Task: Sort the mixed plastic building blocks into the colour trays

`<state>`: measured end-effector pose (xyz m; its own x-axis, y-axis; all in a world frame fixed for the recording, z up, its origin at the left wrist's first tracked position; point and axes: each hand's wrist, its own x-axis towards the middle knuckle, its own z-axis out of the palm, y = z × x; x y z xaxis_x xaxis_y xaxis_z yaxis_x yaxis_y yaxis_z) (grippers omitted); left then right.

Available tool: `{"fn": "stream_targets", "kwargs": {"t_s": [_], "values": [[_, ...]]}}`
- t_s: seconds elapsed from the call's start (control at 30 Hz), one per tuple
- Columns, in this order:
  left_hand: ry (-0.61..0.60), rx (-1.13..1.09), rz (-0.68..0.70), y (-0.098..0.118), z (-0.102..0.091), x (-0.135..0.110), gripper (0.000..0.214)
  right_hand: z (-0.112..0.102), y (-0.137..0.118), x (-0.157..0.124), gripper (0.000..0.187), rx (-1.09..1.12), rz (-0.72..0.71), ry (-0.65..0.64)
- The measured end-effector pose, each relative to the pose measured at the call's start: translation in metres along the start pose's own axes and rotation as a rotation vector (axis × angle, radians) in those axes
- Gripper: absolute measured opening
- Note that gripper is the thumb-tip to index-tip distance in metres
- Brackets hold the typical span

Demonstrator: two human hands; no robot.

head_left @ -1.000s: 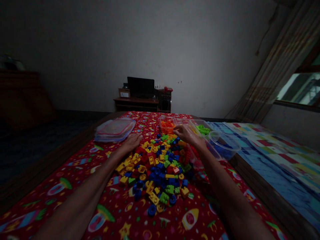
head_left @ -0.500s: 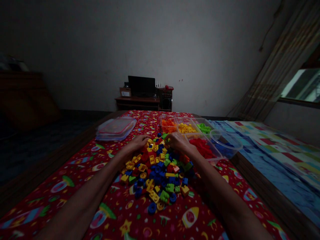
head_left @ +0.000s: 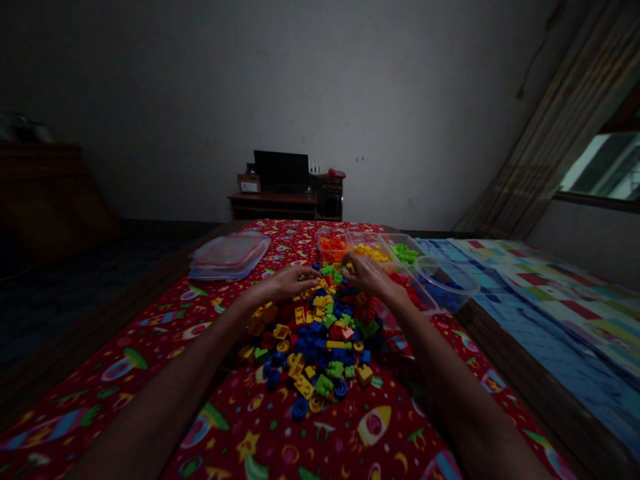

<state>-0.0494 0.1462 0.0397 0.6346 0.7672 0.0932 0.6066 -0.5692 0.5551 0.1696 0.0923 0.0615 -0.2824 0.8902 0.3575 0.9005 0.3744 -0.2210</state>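
Note:
A mixed heap of toy building bricks (head_left: 313,340) in yellow, blue, green and red lies on a red patterned cloth (head_left: 280,440). Over the heap's far left part reaches my left hand (head_left: 290,283), its fingers stretched out and slightly apart, with nothing visible in them. My right hand (head_left: 364,272) is at the far right of the heap, close to the clear bins. Its fingers are curled in a pinch on a small yellow brick (head_left: 349,268), partly hidden by them. Green bricks (head_left: 330,271) lie between the two hands.
Clear bins hold orange pieces (head_left: 333,248), yellow pieces (head_left: 371,253), green pieces (head_left: 404,253) and red pieces (head_left: 407,290). A round clear tub (head_left: 467,287) with blue pieces stands at the right. Stacked clear lids (head_left: 230,257) lie at the left. Beyond is a desk with a monitor (head_left: 281,171).
My left hand has moved right over the heap, its fingers straightening. My right hand has risen slightly off the heap and moved a little right, with a yellow brick now showing at its fingertips.

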Motion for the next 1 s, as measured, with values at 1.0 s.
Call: {"fn": "stream_targets", "kwargs": {"t_s": [1.0], "values": [[-0.017,0.206,-0.061,0.001,-0.003,-0.007,0.039,0.013,-0.018,-0.002,0.027,0.150,-0.143,-0.109]]}}
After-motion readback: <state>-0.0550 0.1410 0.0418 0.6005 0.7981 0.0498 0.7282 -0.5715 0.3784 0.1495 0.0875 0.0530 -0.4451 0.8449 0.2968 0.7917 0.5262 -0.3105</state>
